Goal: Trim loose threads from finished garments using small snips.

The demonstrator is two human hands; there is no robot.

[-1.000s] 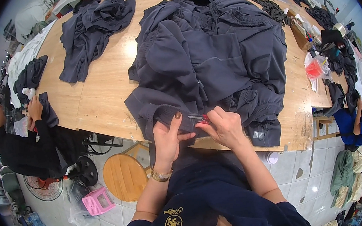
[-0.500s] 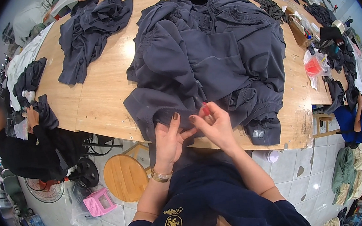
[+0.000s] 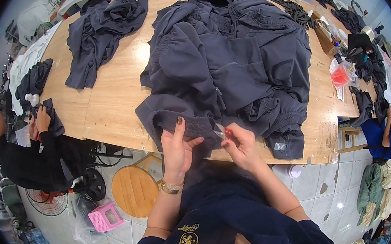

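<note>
Head | lower centre | your left hand (image 3: 175, 149) pinches the gathered grey hem (image 3: 193, 127) | your right hand (image 3: 242, 146), clutching red-handled snips (image 3: 228, 133), has dropped, bringing blades (image 3: 219, 129) alongside

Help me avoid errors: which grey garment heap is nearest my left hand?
The large central grey cloth heap, its near edge at the left hand; the smaller grey heap at upper left and others lie farther off.

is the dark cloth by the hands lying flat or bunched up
Bunched up: the dark cloth lies in overlapping folds and creases on the wooden table.
</note>
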